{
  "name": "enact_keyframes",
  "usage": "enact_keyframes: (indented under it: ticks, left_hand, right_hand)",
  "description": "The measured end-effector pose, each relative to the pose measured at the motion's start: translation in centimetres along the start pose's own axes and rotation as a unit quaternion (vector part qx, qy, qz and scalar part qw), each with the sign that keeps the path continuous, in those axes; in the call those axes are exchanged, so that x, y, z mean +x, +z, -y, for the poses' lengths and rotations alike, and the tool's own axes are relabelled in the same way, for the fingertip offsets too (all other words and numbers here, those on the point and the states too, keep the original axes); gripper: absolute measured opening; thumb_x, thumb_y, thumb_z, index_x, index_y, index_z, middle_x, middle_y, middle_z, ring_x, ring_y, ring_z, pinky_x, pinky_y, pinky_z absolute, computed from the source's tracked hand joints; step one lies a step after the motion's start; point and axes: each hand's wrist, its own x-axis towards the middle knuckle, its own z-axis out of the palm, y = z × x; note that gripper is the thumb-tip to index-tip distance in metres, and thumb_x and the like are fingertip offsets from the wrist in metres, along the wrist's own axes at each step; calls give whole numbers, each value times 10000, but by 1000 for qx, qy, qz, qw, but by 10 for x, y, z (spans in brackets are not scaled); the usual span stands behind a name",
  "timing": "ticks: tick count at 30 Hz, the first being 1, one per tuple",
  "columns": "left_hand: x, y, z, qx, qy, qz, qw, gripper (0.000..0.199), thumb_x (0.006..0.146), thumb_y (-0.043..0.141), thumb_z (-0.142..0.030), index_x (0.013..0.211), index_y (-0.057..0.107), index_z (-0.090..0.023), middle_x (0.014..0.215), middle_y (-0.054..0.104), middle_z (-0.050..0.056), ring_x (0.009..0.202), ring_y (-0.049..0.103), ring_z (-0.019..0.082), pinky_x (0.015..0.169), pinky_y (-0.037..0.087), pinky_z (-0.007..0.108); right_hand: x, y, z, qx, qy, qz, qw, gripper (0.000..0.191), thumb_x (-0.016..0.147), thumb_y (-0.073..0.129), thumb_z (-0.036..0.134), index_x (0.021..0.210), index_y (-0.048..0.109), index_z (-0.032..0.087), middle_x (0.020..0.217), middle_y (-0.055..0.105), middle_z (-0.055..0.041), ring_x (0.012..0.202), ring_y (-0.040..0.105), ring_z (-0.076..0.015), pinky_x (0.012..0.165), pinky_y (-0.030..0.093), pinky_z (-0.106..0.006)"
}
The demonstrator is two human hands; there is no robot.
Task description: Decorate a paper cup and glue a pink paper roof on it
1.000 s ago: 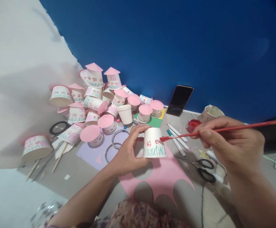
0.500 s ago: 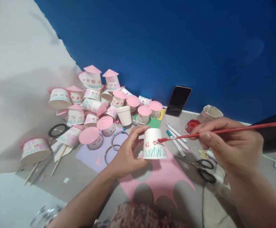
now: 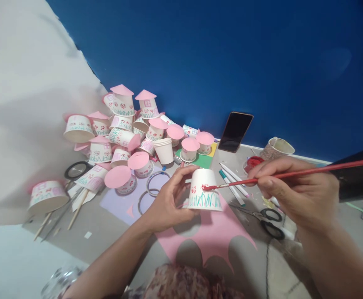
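Note:
Upside down in my left hand (image 3: 173, 203) is a white paper cup (image 3: 201, 180), gripped at its left side. Green zigzag strokes run along its rim, with red dabs above them. My right hand (image 3: 296, 191) pinches a red paintbrush (image 3: 275, 175) whose red-tipped bristles touch the cup's side. Below the cup lies a pink paper sheet (image 3: 212, 232) with round cut-outs. A small pot of red paint (image 3: 253, 163) sits just beyond my right fingers.
Painted cups with pink cone roofs (image 3: 122, 106) are piled at the back left, near a stack of plain cups (image 3: 163, 150). A phone (image 3: 235, 131) leans on the blue wall. Markers (image 3: 233, 185) and scissors (image 3: 270, 220) lie to the right; a cord-wrapped container (image 3: 277, 148) stands behind.
The brush tip has shifted slightly left and down across the cup, and the red dab there looks larger. The cup has tilted a little in my left hand.

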Motion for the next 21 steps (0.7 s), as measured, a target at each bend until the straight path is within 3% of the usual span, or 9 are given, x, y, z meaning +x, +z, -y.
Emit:
enact_keyframes:
  ticks: [7, 13, 21]
  left_hand:
    - [0, -2, 1, 0, -1, 17, 1000, 843, 707, 827, -82, 1455, 517, -320, 1506, 567, 99, 1456, 522, 344, 1248, 387, 517]
    - [0, -2, 4, -13, 14, 18, 1000, 836, 716, 828, -78, 1452, 531, -342, 1493, 577, 81, 1431, 550, 322, 1225, 429, 487]
    - [-1, -2, 6, -26, 8, 16, 999, 873, 684, 822, -47, 1454, 527, -336, 1518, 562, 80, 1438, 547, 326, 1238, 422, 492]
  right_hand:
    - [0, -1, 0, 15, 4, -30, 999, 67, 889, 807, 202, 838, 789, 241, 735, 761, 7, 480, 580, -101, 431, 485, -227]
    - [1, -2, -1, 0, 4, -16, 1000, 68, 887, 811, 211, 831, 789, 244, 718, 748, 8, 477, 591, -114, 417, 487, -241]
    - [0, -1, -1, 11, 14, -54, 998, 76, 878, 817, 230, 808, 787, 234, 722, 746, -9, 497, 573, -128, 452, 477, -280]
